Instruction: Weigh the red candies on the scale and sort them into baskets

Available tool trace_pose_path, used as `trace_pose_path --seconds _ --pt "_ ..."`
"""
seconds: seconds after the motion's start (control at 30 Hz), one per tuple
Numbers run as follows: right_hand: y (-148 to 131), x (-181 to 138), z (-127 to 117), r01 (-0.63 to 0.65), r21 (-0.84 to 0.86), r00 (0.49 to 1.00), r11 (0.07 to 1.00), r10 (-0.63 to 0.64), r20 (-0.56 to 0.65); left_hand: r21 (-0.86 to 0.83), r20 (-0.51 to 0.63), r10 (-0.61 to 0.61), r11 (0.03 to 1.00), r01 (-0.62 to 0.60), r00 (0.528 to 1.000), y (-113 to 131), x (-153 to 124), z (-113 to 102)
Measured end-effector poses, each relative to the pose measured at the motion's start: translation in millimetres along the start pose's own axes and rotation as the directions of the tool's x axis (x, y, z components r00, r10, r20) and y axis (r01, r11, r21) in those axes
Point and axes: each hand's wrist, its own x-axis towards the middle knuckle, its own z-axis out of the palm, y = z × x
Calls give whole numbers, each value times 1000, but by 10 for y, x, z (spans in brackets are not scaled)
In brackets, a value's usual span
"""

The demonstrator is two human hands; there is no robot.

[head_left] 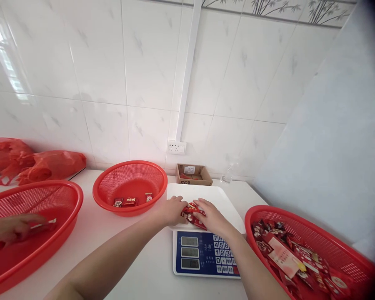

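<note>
Over the white pan (217, 196) of a digital scale, my left hand (174, 209) and my right hand (213, 214) close in from both sides on a small bunch of red wrapped snack packets (192, 216). The fingers of both hands curl round the packets and partly hide them. Whether the packets rest on the pan or are held just above it, I cannot tell. Below the pan is the scale's blue panel (208, 246), with its displays and keypad; my right forearm covers part of the keys.
A red basket (253, 212) of packets and a pink card stands right. Another red basket (100, 196) holds several packets. At far left, another person's hand (17, 228) reaches into a third basket (76, 200). Red bags (56, 164), a cardboard box (203, 177) and a clear container (228, 173) line the wall.
</note>
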Motion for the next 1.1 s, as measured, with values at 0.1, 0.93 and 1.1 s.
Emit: trace_pose_path --seconds 0.1,0.93,1.1 --pt "-9 64 49 -7 -78 1000 997 9 30 0 -2 11 1000 -11 1000 30 -23 -21" --pt "60 32 -133 -161 72 952 984 175 -253 -70 -31 38 997 -41 999 92 -41 -9" --pt "120 -129 -192 -230 248 951 941 272 -149 -86 -64 9 996 -14 998 175 26 -7"
